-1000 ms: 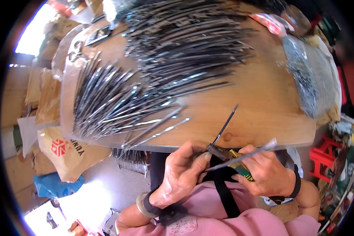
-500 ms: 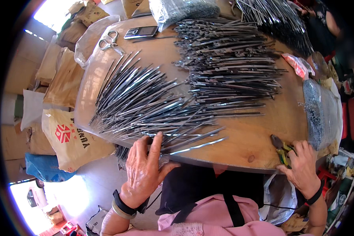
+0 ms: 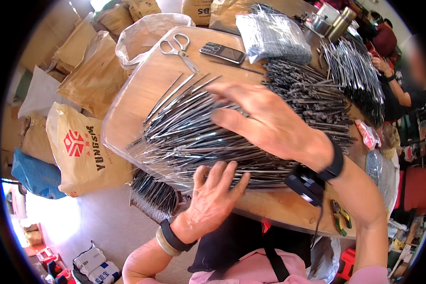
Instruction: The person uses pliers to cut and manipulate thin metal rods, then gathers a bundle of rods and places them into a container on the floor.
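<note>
Thin, dark, shiny strips lie in a loose pile (image 3: 189,128) on the wooden tabletop. Across the top of this pile reaches my right hand (image 3: 270,118), its thumb and fingers stretched out and apart, the fingertips slightly blurred. I see nothing held in it. My left hand (image 3: 215,201) rests at the near edge of the same pile, fingers spread and touching the strip ends. Partly hidden behind my right forearm is a thicker stack of dark strips (image 3: 312,94). Pliers with yellow-green and black handles (image 3: 340,217) lie near the table's front right edge.
Scissors (image 3: 179,49) and a mobile phone (image 3: 222,52) lie at the far left of the table (image 3: 128,99). Behind the stack sits a clear plastic bag (image 3: 272,38). Sacks (image 3: 87,146) stand to the left. A co-worker's hand (image 3: 382,65) is at the far right.
My right hand has left the pliers and crossed leftward over the loose pile. My left hand has moved right along the near edge. The view has shifted.
</note>
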Motion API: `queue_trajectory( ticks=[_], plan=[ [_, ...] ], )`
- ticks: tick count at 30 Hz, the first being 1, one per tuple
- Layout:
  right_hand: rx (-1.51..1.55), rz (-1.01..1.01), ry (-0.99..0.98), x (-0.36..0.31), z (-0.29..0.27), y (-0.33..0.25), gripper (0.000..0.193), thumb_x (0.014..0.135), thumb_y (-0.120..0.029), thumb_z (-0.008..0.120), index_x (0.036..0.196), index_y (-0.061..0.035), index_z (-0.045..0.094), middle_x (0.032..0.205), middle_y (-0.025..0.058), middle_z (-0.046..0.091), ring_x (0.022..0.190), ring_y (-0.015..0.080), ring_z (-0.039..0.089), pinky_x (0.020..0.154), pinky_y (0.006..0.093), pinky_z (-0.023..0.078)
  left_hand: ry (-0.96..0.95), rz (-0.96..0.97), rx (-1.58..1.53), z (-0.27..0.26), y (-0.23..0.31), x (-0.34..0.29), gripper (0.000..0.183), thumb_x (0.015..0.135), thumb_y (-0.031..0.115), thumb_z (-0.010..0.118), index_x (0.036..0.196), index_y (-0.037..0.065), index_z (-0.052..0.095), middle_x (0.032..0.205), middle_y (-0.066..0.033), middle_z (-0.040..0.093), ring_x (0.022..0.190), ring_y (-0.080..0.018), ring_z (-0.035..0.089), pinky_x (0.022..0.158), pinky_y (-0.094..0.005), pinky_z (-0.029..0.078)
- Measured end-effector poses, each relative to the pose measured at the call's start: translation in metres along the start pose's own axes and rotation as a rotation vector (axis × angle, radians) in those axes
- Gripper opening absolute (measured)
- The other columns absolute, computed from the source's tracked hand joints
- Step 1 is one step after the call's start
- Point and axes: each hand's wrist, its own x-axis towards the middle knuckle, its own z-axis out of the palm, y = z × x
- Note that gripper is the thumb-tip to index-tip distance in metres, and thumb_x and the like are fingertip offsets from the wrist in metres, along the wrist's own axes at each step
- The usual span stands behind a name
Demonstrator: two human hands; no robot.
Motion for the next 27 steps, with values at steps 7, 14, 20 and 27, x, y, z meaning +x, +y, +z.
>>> queue_trajectory(
  ticks=[7,14,20,27],
  plan=[
    [-0.286,-0.095,-0.118,0.075,0.100,0.050,0.059,0.098,-0.051,0.047,0.133,-0.0031,0.054,0.130,0.0172,0.059,0.125,0.0322,0.053,0.105,0.0512,0.034,0.103,-0.014,0.011,-0.006,-0.041,-0.010,0.043,0.072,0.018,0.069,0.115,0.015,0.068,0.117,-0.0106,0.057,0.108,-0.0286,0.052,0.095,-0.0475,0.034],
    [-0.398,-0.186,-0.272,0.089,0.129,0.051,0.064,0.091,-0.060,0.052,0.121,-0.0056,0.064,0.123,0.0111,0.062,0.123,0.0273,0.053,0.103,0.0487,0.035,0.168,-0.034,-0.046,0.001,-0.042,-0.010,0.043,0.069,0.017,0.068,0.112,0.016,0.070,0.116,-0.0111,0.058,0.108,-0.0292,0.052,0.095,-0.0479,0.035],
    [-0.249,-0.104,-0.447,0.043,0.077,0.030,0.071,0.088,-0.064,0.054,0.118,0.0001,0.061,0.118,0.0138,0.062,0.111,0.0301,0.055,0.098,0.0479,0.040,0.278,-0.049,0.003,0.006,-0.057,-0.018,0.042,0.070,0.019,0.060,0.110,0.015,0.071,0.118,-0.0131,0.055,0.110,-0.0318,0.050,0.094,-0.0502,0.035],
    [-0.380,-0.133,-0.531,0.000,0.069,0.007,0.103,0.064,-0.053,0.079,0.138,0.0060,0.040,0.128,0.0238,0.051,0.122,0.0406,0.049,0.103,0.0503,0.038,0.274,-0.009,-0.018,-0.004,-0.059,-0.023,0.035,0.061,0.012,0.072,0.096,0.012,0.073,0.114,-0.0085,0.056,0.106,-0.0307,0.051,0.092,-0.0472,0.038]
  ],
)
